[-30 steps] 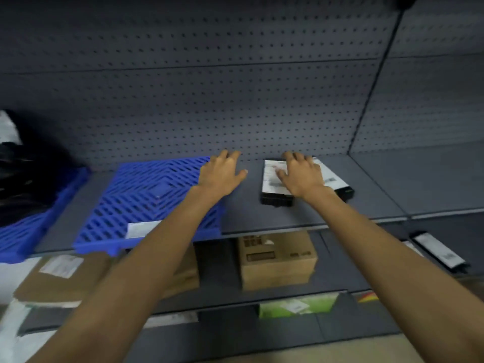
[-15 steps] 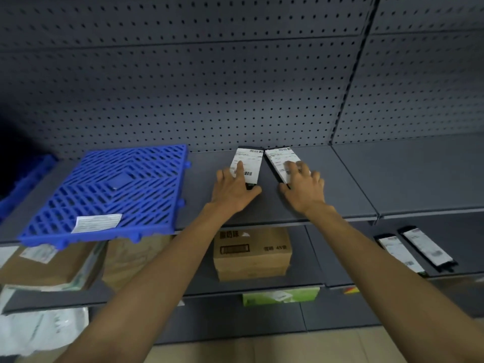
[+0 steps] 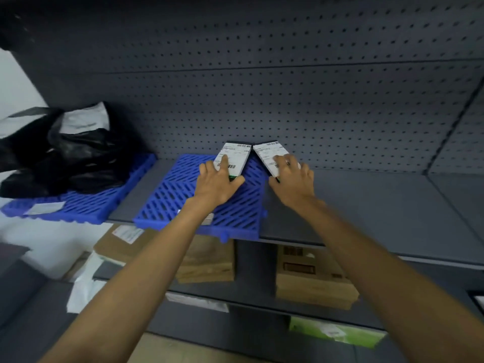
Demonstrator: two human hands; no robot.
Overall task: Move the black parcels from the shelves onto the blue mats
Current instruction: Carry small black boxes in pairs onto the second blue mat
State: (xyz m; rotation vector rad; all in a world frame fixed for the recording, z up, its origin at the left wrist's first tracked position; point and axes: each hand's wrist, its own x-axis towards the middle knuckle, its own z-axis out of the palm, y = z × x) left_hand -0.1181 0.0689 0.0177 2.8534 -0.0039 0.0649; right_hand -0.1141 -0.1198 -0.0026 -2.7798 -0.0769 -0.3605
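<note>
Your two black parcels lie label-up at the mat's far edge. The left parcel (image 3: 232, 159) sits on the blue mat (image 3: 183, 200); the right parcel (image 3: 272, 158) overhangs its 3 o'clock edge onto the grey shelf (image 3: 366, 205). Your left hand (image 3: 217, 184) and right hand (image 3: 293, 184) press flat on them, fingers spread, grasping nothing. Let go now and the right one may tip off the rim.

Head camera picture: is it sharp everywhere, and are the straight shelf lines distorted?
Head view: the parcel labels are fairly sharp, the forearms near the bottom are smeared, the black bags at left are blurred, and the shelf edge bows from the wide lens.
</note>
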